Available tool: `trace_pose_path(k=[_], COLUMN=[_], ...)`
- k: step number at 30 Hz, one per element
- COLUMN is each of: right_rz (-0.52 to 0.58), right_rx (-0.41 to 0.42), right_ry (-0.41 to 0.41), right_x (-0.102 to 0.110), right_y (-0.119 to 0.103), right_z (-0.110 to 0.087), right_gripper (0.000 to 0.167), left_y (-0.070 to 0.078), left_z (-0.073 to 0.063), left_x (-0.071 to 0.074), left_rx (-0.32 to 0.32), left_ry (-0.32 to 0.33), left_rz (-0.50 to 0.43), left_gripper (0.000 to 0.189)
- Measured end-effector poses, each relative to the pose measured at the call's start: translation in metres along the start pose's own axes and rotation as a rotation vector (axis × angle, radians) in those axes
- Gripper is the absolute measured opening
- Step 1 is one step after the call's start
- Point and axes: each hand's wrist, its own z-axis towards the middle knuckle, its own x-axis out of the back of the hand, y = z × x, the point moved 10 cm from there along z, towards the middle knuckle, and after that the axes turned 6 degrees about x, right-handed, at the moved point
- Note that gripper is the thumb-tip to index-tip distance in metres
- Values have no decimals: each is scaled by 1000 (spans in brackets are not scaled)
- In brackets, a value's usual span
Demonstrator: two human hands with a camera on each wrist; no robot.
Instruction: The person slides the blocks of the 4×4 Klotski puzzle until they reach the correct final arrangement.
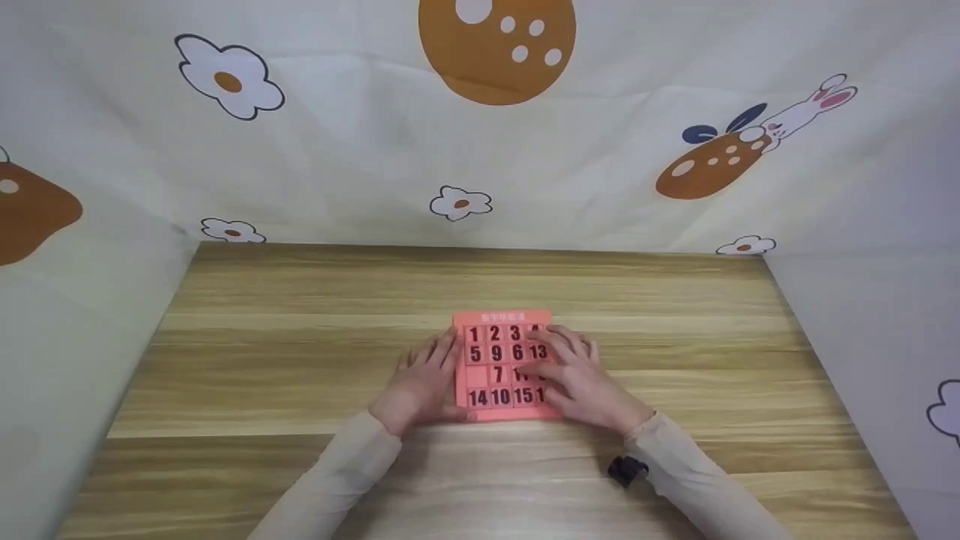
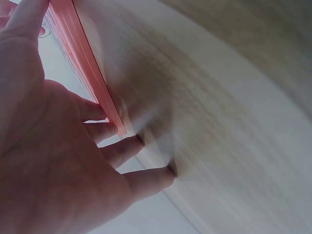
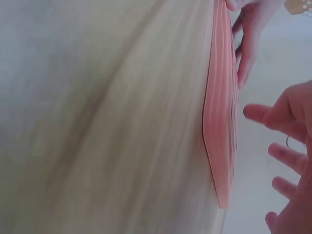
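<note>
A pink number slide puzzle (image 1: 502, 412) lies flat on the table, its black-numbered tiles in rows. A gap shows at the left end of the third row, beside the 7. My left hand (image 1: 424, 384) holds the puzzle along its left side, thumb at the near left corner. In the left wrist view, two fingers of this left hand (image 2: 63, 151) meet the pink edge and two rest on the wood. Over the right-hand tiles is my right hand (image 1: 589, 386), fingers spread, partly hiding numbers. The right wrist view shows the right hand's fingertips (image 3: 282, 153) apart from the puzzle's side (image 3: 219, 112).
The wood-grain table (image 1: 300, 300) runs back to a pale curtain (image 1: 337, 165) printed with flowers and a rabbit. Similar pale walls stand on the left and right. A small dark object (image 1: 626, 471) sits by the right sleeve.
</note>
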Motion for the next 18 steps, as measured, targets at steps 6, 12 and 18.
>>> trace_pose_path(k=[6, 12, 18], right_rz=[14, -14, 0], right_rx=[8, 36, 0], right_ry=[-104, -195, -63], right_x=[-14, -27, -10], right_y=[-12, -21, -12], right_z=[10, 17, 15], right_gripper=[38, 44, 41], left_y=[0, -1, -1], left_z=[0, 0, 1], left_x=[0, 0, -1], left_rx=[-2, 9, 23], left_ry=[-1, -6, -18], left_rz=[5, 9, 13], left_gripper=[114, 114, 115])
